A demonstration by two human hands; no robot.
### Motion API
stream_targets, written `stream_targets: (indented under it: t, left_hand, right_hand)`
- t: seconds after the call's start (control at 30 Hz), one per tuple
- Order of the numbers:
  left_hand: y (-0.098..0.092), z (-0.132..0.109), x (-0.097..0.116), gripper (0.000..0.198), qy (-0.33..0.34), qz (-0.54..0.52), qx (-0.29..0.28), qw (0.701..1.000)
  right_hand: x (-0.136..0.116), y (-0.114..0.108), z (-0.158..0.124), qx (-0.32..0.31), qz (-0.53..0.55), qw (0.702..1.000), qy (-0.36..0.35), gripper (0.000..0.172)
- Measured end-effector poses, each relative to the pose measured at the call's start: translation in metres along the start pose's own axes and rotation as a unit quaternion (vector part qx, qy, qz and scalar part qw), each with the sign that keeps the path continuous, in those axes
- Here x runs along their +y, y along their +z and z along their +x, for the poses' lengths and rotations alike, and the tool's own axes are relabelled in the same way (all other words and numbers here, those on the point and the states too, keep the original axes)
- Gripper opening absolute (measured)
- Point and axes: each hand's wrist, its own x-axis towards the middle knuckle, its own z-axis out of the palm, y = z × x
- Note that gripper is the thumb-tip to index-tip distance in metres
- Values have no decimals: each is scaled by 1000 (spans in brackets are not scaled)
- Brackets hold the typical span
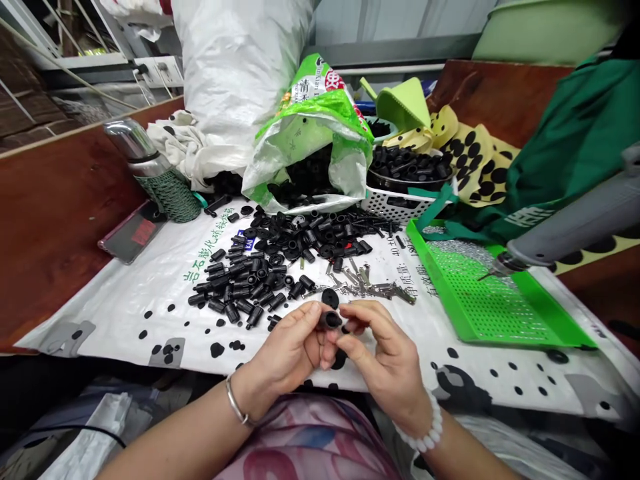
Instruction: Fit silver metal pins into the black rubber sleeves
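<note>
Between thumb and fingers, my left hand [293, 347] grips a black plastic tube [330, 321], its hollow end facing me. Close beside it on the right, my right hand [383, 350] is pinched at the tube's edge around a small black piece, mostly hidden by the fingers. Just beyond the hands lies a black round disc [330, 297]. A loose heap of black plastic parts [250, 280] spreads over the white sheet ahead. Thin metal strips [367, 283] lie in a small pile to the right of that heap.
A green tray [500, 320] with small shiny pieces stands at right, under a grey electric screwdriver [565, 230]. Behind are an open green bag [320, 107] of black parts, a white perforated basket [395, 205], a flask [150, 167] and a phone-like flat object [133, 233].
</note>
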Motion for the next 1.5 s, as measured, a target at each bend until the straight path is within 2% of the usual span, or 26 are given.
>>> stream_targets:
  t: [0.1,0.17,0.23,0.3,0.37,0.4,0.47,0.53,0.6,0.67,0.77,0.87,0.97,1.1,1.23,1.4,1.5]
  left_hand:
    - [1,0,-4,30,-8,-5,2,1000]
    - [1,0,-5,35,-8,34,-3,999]
    - [1,-2,-2,36,14,113,12,993]
    - [1,-7,3,31,75,221,60,970]
    - [1,-13,10,24,174,331,99,922]
    - [0,-15,13,22,228,381,102,890]
    - [1,-18,19,23,317,475,72,818]
    - [1,-17,23,22,356,554,30,752]
    - [1,-14,26,16,357,600,14,716]
    - [1,-11,27,13,346,614,18,710]
    - [-2,-10,28,11,319,613,34,722]
    - [-6,-11,26,8,300,622,52,721]
    - [-9,-12,24,10,284,617,74,730]
    - [-10,-12,20,16,260,618,86,737]
    - [-9,-11,17,23,258,648,68,713]
    - [-9,-6,17,31,270,673,72,685]
    - [-10,-4,16,34,247,655,75,710]
  right_hand:
    - [3,6,-3,-2,-33,999,-42,27]
    - [4,9,-4,4,-39,998,-50,26]
    - [4,8,-4,6,-46,997,-56,26]
    - [5,5,-2,2,-60,996,-67,28]
    - [5,2,0,-1,-84,993,-87,29]
    - [6,1,1,-2,-99,990,-99,30]
    - [7,0,2,-4,-130,984,-120,30]
    - [8,0,2,-10,-157,979,-133,27]
    - [10,0,1,-20,-172,976,-129,24]
    - [12,0,0,-30,-164,981,-97,22]
    - [13,-2,-1,-45,-124,991,-35,20]
    - [13,-3,0,-52,-102,993,-20,17]
    - [13,0,0,-33,-115,992,-46,15]
    - [13,3,-1,-9,-150,981,-119,19]
    - [9,5,1,-6,-176,967,-183,26]
    - [7,7,3,5,-200,951,-234,25]
    - [9,7,4,-2,-220,940,-262,26]
